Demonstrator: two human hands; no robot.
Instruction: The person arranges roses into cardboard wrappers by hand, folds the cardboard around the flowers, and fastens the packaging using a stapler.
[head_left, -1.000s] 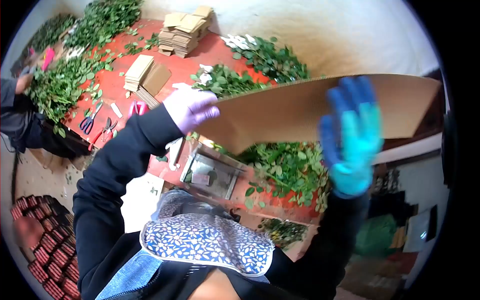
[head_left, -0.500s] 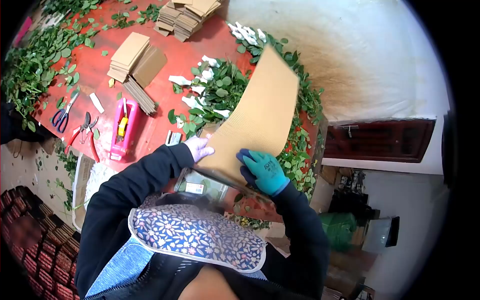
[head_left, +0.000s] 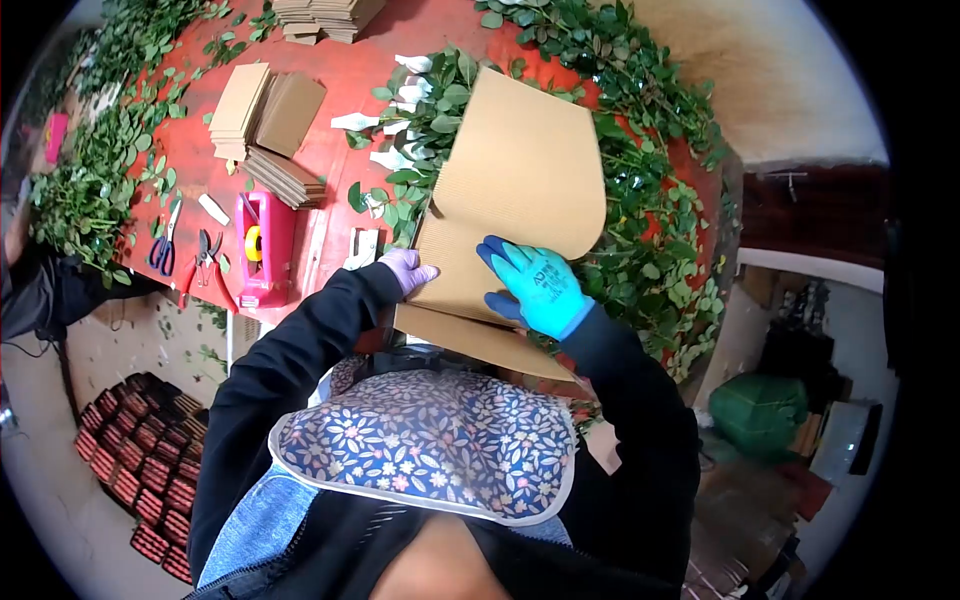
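A large sheet of ribbed brown cardboard [head_left: 525,150] lies before me, with a fold near its lower end and a flap [head_left: 480,340] tilted toward my body. At its left edge, my left hand [head_left: 408,272], in a lilac glove, is closed on the board with the thumb on top. My right hand [head_left: 538,285], in a teal glove with dark blue fingertips, rests on the sheet near the fold, fingers stretched out. Leafy stems with white-wrapped heads [head_left: 400,125] are partly hidden behind the sheet's left edge.
On the red table [head_left: 330,90] are a pink tape dispenser [head_left: 265,250], red-handled pruners [head_left: 208,265], scissors [head_left: 166,240] and cardboard piles [head_left: 265,115]. Leafy stems [head_left: 650,200] line the right side. Dark red crates or blocks [head_left: 140,450] stand on the floor at left.
The cardboard has come down flatter, and its lower end is now bent into a flap toward me. My right hand has moved slightly up and stays on the sheet; the view has shifted.
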